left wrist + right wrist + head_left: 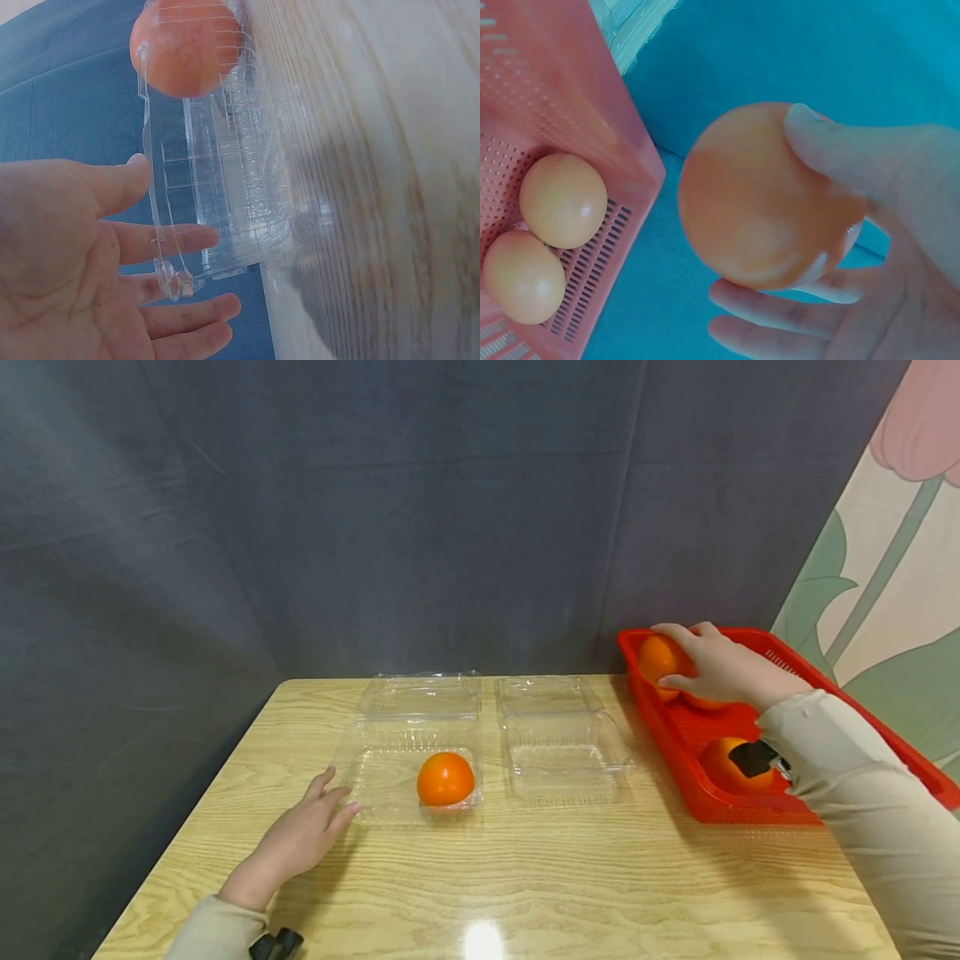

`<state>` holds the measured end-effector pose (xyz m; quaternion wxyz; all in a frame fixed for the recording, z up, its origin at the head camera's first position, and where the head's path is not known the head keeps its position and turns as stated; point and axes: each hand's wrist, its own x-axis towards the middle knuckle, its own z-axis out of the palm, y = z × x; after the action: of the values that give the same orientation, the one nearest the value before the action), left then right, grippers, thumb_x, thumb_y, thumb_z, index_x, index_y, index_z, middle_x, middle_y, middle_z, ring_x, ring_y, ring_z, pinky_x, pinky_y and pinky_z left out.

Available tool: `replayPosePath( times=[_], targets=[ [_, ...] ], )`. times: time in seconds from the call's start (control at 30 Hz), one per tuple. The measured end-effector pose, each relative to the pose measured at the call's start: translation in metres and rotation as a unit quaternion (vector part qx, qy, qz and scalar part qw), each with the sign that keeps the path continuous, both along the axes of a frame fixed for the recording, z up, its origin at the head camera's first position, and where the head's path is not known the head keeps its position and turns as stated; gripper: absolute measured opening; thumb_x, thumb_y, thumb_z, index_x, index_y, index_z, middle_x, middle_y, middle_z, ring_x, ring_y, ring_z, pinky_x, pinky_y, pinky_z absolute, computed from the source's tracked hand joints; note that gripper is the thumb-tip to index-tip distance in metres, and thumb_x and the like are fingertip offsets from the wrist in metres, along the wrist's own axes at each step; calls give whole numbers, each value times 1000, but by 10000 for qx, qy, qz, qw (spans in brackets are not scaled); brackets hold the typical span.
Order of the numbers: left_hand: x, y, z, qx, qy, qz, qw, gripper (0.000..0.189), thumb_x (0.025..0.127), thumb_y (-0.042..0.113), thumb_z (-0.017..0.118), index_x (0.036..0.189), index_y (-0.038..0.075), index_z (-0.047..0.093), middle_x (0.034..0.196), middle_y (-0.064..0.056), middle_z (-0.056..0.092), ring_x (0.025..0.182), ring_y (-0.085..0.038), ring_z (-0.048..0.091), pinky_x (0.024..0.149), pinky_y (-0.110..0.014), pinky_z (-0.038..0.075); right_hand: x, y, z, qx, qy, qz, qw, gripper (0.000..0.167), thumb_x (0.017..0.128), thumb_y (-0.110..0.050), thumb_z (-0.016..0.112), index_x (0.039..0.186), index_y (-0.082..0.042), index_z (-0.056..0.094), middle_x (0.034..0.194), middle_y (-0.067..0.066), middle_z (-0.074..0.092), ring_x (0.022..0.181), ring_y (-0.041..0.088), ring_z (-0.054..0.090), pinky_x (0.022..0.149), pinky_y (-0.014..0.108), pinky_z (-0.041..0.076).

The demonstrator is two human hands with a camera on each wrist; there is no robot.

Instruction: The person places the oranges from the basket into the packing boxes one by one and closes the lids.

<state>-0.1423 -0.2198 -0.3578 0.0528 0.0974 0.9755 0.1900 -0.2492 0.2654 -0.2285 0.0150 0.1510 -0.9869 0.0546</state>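
Observation:
My right hand (723,668) grips an orange (750,210) between thumb and fingers. In the head view it is over the far left part of a red plastic basket (667,760); the right wrist view shows the orange beyond the basket's rim. Other oranges lie in the basket, one (722,764) near its front. My left hand (296,839), fingers spread and fairly straight, is at the front left corner of a clear clamshell box (386,781). Its thumb seems to touch the rim in the left wrist view. One orange (446,779) sits in that box's right side.
A second clear clamshell box (558,760), lid up, stands between the first box and the basket. All rest on a light wooden table (525,877). A dark grey curtain (420,518) hangs behind, and a flower-patterned cloth (900,593) is at the right.

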Motion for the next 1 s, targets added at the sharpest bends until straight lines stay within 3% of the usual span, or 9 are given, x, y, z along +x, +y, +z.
replayPosePath(
  times=[0.57,1.0],
  targets=[
    [0,1,0,25,33,1,10000,51,100,31,41,132,-8,46,148,-35,18,111,-46,55,82,-53,50,7,-11,-3,-25,256,284,9993,70,82,-25,70,140,-13,32,114,28,43,85,38,59,75,55,52],
    [0,0,-1,29,15,15,10000,51,100,31,41,132,-8,46,148,-34,18,111,-46,55,82,-53,50,15,-25,-3,-140,391,552,9976,69,81,-24,71,139,-16,35,113,25,45,69,25,59,65,45,54]
  ],
)
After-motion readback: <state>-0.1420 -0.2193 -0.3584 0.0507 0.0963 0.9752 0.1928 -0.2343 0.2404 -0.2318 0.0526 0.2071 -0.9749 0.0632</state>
